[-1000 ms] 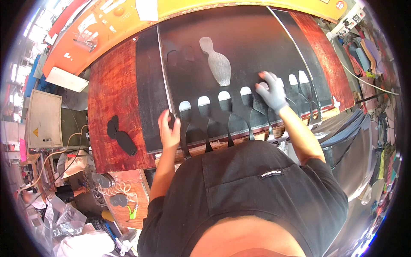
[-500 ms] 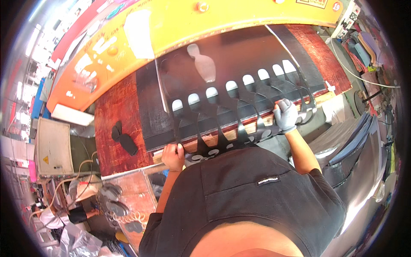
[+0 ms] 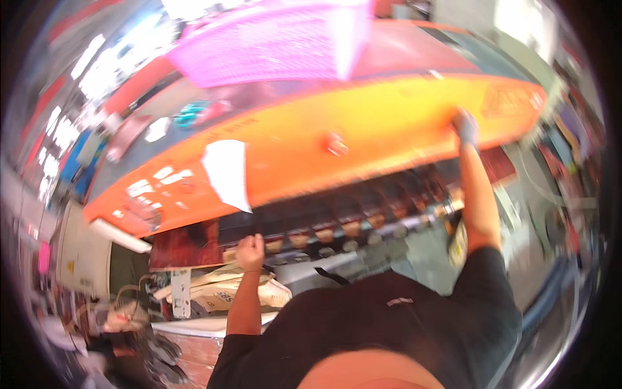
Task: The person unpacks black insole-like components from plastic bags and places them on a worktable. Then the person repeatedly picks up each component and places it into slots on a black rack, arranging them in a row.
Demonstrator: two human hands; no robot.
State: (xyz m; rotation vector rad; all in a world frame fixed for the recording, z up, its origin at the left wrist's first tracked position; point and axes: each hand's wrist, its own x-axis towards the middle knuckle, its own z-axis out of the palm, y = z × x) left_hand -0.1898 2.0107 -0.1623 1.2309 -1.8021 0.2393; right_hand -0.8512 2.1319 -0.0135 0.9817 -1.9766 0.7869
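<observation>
My left hand [image 3: 250, 253] is bare and closed at the left end of a black sheet with a row of cut-out openings [image 3: 311, 254]. Its fingers seem to pinch the sheet's edge, though blur hides the exact grip. The sheet hangs along the near edge of the worktable. My right hand [image 3: 465, 128], in a grey glove, is raised against the front of a long orange machine beam [image 3: 402, 126]. Motion smears its fingers, so their pose is unclear.
A white paper [image 3: 228, 174] hangs on the beam's front, beside a round knob [image 3: 336, 144]. Behind the beam stands a bright pink sheet [image 3: 278, 45]. A reddish board [image 3: 188, 245] lies at the table's left. Below it sits a printed sack [image 3: 227, 295]; a grey cabinet [image 3: 83, 253] stands far left.
My right hand has left the black sheet and risen onto the orange beam. The beam fills more of the view and covers most of the table. My left hand stays near the sheet's left end.
</observation>
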